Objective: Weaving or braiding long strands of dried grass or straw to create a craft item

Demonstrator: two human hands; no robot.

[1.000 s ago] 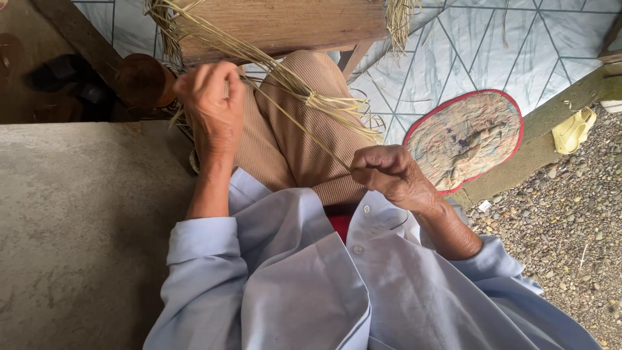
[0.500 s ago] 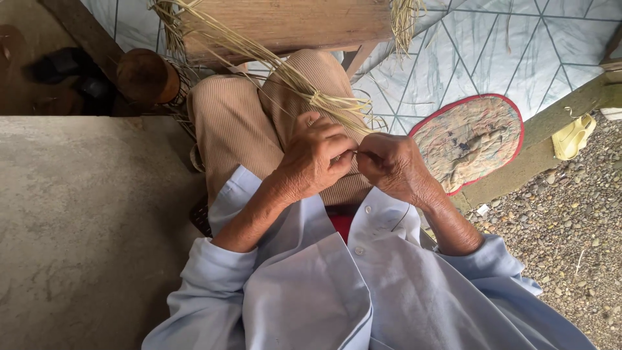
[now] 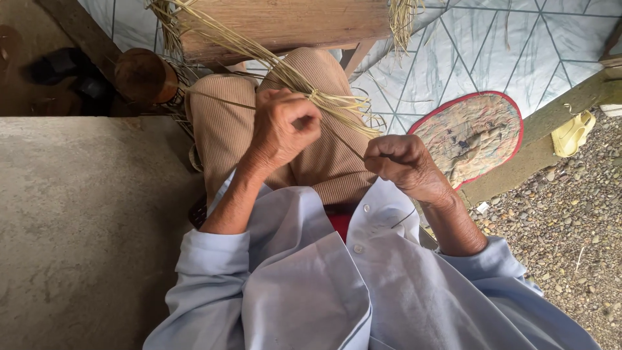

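both hands' fingers curl tight: left hand [image 3: 282, 126] and right hand [image 3: 402, 165] pinching thin straw strands [image 3: 337, 104].

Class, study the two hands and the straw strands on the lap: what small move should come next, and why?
Probably draw the left hand further away from the right hand. Both fists are closed on a thin strand running between them beside the knotted straw bundle, so pulling should tighten it.

Free room and obstacles. Left: a bare concrete slab [image 3: 78, 227] lies open beside the lap. Ahead: a wooden frame [image 3: 285, 23] strung with straw strands [image 3: 272, 61] closes the way, with a brown round pot [image 3: 144, 74] just beside the left knee. Right: an oval woven mat [image 3: 470, 139] lies flat before a wooden beam [image 3: 551, 129], gravel [image 3: 564, 220] beyond.
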